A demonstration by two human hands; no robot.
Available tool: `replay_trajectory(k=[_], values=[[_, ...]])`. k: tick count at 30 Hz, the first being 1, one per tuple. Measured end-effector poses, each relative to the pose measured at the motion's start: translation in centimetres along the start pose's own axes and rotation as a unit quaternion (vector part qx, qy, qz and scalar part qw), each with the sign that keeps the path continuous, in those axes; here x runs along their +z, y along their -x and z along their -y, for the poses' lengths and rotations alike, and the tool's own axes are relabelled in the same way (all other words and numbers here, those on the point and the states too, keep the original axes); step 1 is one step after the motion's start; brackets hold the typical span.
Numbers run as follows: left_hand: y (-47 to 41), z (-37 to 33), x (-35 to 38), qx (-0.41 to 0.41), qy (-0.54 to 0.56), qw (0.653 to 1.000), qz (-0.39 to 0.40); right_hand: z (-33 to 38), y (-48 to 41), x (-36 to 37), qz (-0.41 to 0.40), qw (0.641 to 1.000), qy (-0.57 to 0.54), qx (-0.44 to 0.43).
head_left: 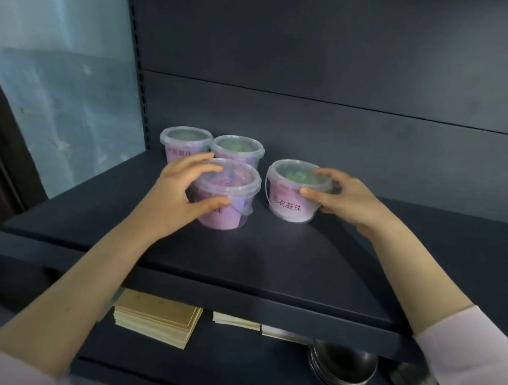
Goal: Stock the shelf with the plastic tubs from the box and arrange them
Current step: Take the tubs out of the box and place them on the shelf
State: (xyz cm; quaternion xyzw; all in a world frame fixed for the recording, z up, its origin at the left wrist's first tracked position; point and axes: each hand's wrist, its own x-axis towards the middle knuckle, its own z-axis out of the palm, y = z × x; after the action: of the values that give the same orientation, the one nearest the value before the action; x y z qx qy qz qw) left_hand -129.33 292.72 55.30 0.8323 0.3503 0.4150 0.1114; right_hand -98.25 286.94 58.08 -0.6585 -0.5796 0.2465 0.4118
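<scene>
Several clear plastic tubs with pink labels stand on a dark shelf (pixel 243 259). My left hand (pixel 173 200) grips the front left tub (pixel 227 197), thumb on its front wall and fingers over the lid rim. My right hand (pixel 343 200) grips the front right tub (pixel 297 191) from its right side, thumb on the label and fingers on the lid. Two more tubs stand behind: one at the back left (pixel 184 143) and one beside it (pixel 238 150) with green contents. All stand upright. The box is not in view.
The shelf's back panel (pixel 341 79) rises behind the tubs, with a slotted upright (pixel 138 68) at the left. On the lower shelf lie stacks of paper pads (pixel 158 317) and stacked metal bowls (pixel 343 365). Bare shelf surface stretches to the right and front.
</scene>
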Motion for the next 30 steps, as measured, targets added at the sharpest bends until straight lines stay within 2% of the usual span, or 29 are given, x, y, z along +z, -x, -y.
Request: replay_trajectory(k=[3,7,12,15,17,19,22,24,26,28,30], values=[[-1.1,1.6,-0.5,-0.024,0.042,0.997,0.058,0.4,-2.4,0.5,-0.063,0.997,0.054,-0.009],[-1.1,3.0,-0.9,-0.058,0.138,0.984,0.094,0.1,-4.6,2.1,-0.099,0.994,0.036,-0.009],[-0.6,3.5,-0.5,-0.097,0.202,0.971,0.083,-0.3,-5.9,3.1,-0.064,0.998,0.003,-0.020],[-0.6,3.5,-0.3,-0.122,0.233,0.962,0.072,-0.2,-5.8,3.6,-0.050,0.997,0.054,-0.022],[-0.5,3.8,-0.2,-0.136,0.259,0.954,0.064,0.6,-5.0,4.1,-0.075,0.992,0.097,-0.026],[-0.5,3.9,-0.1,-0.162,0.317,0.933,0.059,2.4,-3.6,4.4,-0.105,0.988,0.089,-0.073],[-0.6,3.4,0.2,-0.162,0.380,0.906,0.089,5.1,0.2,4.8,-0.048,0.981,0.050,-0.182],[-0.9,2.2,0.7,-0.139,0.383,0.905,0.120,5.6,2.8,4.9,-0.009,0.970,0.104,-0.219],[-1.4,0.8,1.3,-0.115,0.370,0.909,0.155,5.0,4.7,4.0,0.003,0.968,0.149,-0.199],[-2.3,-0.7,1.9,-0.078,0.320,0.924,0.193,3.8,5.8,1.8,-0.020,0.970,0.174,-0.169],[-3.7,-2.1,3.0,-0.028,0.218,0.956,0.192,2.2,6.6,-1.1,-0.063,0.969,0.190,-0.148]])
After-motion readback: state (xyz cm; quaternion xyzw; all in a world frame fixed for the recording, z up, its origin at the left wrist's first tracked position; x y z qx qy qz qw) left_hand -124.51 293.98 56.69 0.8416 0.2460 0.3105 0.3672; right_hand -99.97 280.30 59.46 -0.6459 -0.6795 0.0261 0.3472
